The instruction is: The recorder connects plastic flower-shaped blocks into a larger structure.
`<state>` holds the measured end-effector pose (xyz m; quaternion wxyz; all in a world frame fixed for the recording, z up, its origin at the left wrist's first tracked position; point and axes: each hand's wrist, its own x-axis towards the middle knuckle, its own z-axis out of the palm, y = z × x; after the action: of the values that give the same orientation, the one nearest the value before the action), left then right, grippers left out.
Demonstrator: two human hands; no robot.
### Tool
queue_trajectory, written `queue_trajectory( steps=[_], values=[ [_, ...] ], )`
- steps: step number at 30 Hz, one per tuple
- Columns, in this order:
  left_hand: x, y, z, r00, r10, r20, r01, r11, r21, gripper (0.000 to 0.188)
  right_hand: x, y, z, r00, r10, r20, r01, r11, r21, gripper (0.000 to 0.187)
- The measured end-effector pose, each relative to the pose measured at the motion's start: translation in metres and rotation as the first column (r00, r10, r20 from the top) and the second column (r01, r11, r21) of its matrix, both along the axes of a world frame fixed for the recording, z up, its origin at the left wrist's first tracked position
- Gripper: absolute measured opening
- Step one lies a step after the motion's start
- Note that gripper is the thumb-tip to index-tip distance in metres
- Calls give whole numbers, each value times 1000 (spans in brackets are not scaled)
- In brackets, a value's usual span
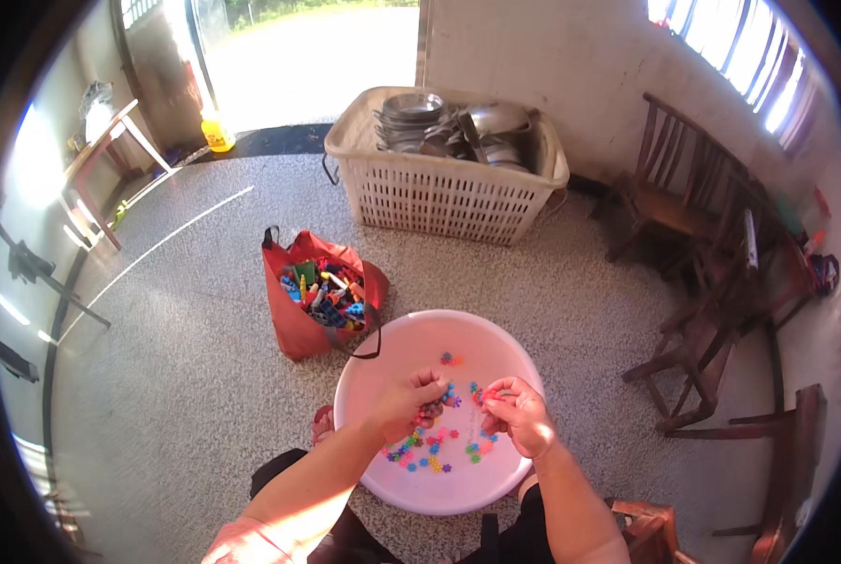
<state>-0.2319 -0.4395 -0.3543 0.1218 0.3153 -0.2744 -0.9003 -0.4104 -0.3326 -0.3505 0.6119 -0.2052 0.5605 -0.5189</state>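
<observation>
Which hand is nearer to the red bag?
Left. The left hand is to the right of the red bag, over the pink basin; the right hand is farther right.

I count my left hand (418, 404) and right hand (522, 414) as two, plus one basin (500, 348), one bag (293, 324), one basket (439, 197), one jug (217, 134), and pieces (435, 462) too small to number.

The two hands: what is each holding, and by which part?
Left hand holds small colourful toy pieces; right hand holds red pieces. The gripped part is too small to tell.
</observation>
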Motion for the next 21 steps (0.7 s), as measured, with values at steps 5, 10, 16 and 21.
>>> queue_trajectory(
  steps=[5, 10, 16, 21],
  values=[
    [-11, -3, 13, 998, 36, 53, -31, 995, -90, 19, -9, -12, 16, 1000, 2, -29, -7, 988, -157, 22],
    [-13, 3, 15, 996, 43, 81, -37, 997, -71, 26, -8, -14, 27, 996, -85, 18, 87, 978, -189, 22],
    [-10, 12, 16, 995, 83, 53, -78, 992, -95, 22, -3, 0, 33, 999, -2, -36, -4, 986, -166, 20],
    [-8, 20, 15, 993, 105, -50, -109, 989, -102, 17, 6, 4, 29, 996, -15, -91, -8, 971, -240, 22]
  ],
)
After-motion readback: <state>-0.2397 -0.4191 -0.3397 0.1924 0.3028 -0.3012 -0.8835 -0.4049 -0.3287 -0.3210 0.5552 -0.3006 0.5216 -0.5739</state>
